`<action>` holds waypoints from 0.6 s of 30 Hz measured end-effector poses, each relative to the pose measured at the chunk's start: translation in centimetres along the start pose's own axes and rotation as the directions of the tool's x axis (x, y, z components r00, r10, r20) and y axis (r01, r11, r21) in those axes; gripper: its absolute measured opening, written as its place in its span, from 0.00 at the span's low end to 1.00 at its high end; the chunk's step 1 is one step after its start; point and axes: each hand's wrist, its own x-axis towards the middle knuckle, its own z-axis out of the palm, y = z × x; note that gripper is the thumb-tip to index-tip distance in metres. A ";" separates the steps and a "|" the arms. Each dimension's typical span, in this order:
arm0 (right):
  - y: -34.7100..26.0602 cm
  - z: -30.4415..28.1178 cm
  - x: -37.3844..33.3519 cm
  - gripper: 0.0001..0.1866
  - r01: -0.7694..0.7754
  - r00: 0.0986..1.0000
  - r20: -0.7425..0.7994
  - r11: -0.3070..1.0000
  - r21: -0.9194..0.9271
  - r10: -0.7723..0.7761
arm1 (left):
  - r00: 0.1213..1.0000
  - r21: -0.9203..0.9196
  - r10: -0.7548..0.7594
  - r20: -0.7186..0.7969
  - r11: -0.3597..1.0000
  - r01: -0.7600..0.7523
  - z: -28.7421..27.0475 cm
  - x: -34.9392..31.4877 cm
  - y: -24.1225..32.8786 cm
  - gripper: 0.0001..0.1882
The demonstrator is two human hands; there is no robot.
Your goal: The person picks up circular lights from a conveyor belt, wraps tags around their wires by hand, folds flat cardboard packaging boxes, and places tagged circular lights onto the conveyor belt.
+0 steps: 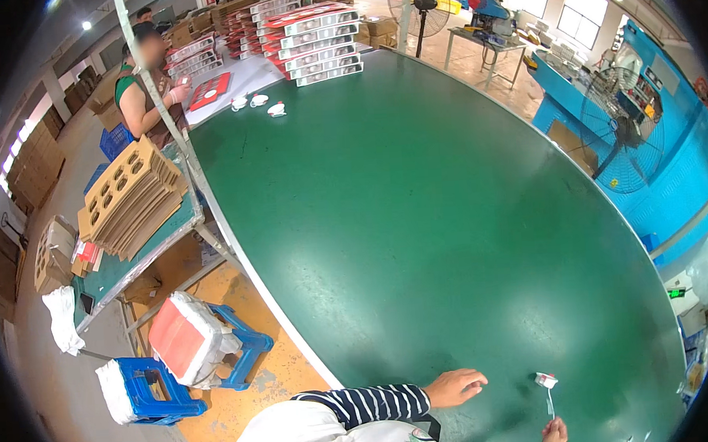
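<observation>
At the lower edge my right hand (552, 435) pinches the end of a thin white strip (550, 403). The strip runs up to a small white item with a red mark (546, 380), whose exact kind I cannot make out. My left hand (456, 388), in a striped sleeve, is to the left of it over the green belt table (403, 242). Its fingers are loosely stretched, with nothing visible in them. Several similar small white-and-red items (276, 110) lie at the table's far left end.
Beyond them rise stacked flat boxes (321, 47). A person (149, 92) works at the far left beside a red tray (209, 92). Cut-out cardboard sheets (120, 193) are piled on the left side table. Blue stools (151, 392) stand below; a fan (625, 131) is at the right.
</observation>
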 end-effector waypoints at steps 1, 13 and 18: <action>-4.2 2.4 -1.8 0.17 0.153 0.987 0.000 0.958 -0.245 -0.158 | 0.996 0.074 -0.009 0.094 0.997 0.002 -0.7 0.1 0.2 0.18; -16.1 16.7 -10.5 0.06 0.960 0.249 0.610 0.275 -0.054 -0.752 | 0.958 0.526 -0.023 0.285 0.839 -0.136 -6.0 -0.8 0.7 0.39; -16.5 17.8 -12.1 0.06 0.954 0.289 0.556 0.282 -0.101 -0.779 | 0.969 0.573 0.248 -0.014 0.796 -0.195 -6.5 -3.8 0.7 0.35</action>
